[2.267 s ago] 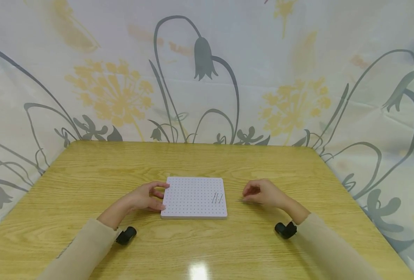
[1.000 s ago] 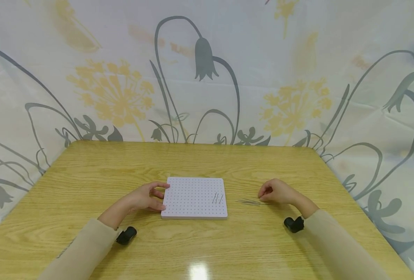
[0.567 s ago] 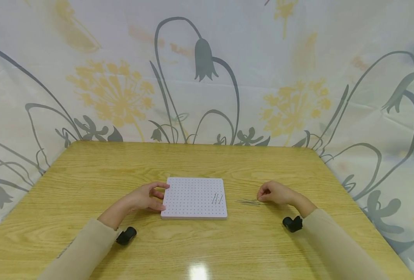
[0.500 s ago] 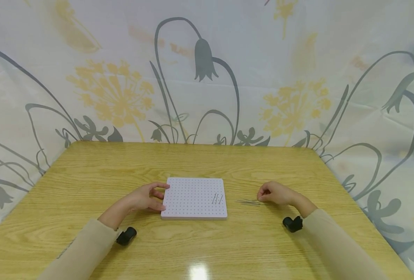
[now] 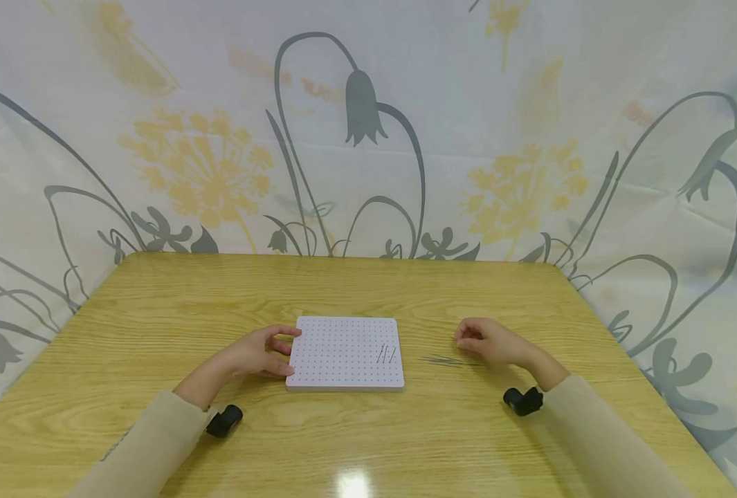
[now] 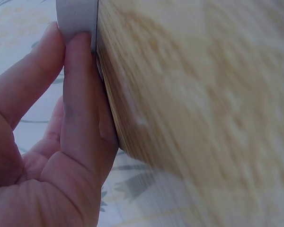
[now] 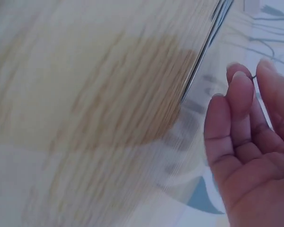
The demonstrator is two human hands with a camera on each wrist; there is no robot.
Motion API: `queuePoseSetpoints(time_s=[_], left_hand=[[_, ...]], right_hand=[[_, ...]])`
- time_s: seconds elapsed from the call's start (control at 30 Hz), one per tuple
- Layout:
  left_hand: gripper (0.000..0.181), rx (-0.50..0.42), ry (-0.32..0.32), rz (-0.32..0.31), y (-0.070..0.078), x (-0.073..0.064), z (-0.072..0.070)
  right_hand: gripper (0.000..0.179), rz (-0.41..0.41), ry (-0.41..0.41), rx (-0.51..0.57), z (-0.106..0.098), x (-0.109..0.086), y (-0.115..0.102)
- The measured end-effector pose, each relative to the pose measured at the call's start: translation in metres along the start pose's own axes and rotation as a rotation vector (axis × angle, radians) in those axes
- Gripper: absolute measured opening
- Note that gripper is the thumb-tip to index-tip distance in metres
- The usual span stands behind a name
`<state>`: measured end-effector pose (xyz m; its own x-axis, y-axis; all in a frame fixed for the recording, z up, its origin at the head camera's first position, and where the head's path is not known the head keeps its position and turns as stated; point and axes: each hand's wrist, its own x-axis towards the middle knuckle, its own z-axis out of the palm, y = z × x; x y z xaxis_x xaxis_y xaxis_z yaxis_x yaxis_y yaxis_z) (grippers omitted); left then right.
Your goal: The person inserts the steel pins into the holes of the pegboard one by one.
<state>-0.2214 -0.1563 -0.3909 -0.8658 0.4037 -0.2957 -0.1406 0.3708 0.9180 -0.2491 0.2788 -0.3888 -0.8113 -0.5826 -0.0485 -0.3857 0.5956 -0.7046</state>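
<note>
A white pegboard [image 5: 337,353] with rows of small holes lies on the table. My left hand [image 5: 262,351] rests at its left side, forefinger and thumb spread along that edge. In the left wrist view, straight fingertips [image 6: 78,45] touch the board's side [image 6: 78,16]. Three thin metal pins [image 5: 386,354] stand slanting in the board's right part. To the right, several loose metal pins [image 5: 443,360] lie in a small pile. My right hand [image 5: 489,340] is just above the pile's right end, thumb and fingertips pinching a thin dark pin [image 7: 254,77], mostly hidden by the fingers.
The wood-grain table [image 5: 219,283] reaches back to a hanging flower-patterned cloth [image 5: 468,104]. Black wrist cameras [image 5: 223,420] are strapped at both cuffs. Light glares off the table's front [image 5: 352,482].
My right hand first drew rightward off the pin pile, then its fingertips worked at the pile's right end, and now they have risen slightly above it. My left hand and the board stay put.
</note>
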Motion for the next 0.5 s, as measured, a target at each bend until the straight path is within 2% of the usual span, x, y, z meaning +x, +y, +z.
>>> queuePoseSetpoints(time_s=[0.17, 0.27, 0.5], left_hand=[[0.069, -0.003, -0.003, 0.001, 0.0, 0.0, 0.0], [0.069, 0.003, -0.005, 0.004, 0.0, 0.0, 0.0], [0.069, -0.006, -0.002, -0.006, 0.0, 0.002, 0.0]], right_hand=[[0.015, -0.017, 0.073, 0.034, 0.004, 0.001, -0.011], [0.014, -0.016, 0.094, 0.113, 0.009, 0.004, -0.018], [0.01, -0.086, 0.095, 0.301, 0.022, 0.014, -0.035]])
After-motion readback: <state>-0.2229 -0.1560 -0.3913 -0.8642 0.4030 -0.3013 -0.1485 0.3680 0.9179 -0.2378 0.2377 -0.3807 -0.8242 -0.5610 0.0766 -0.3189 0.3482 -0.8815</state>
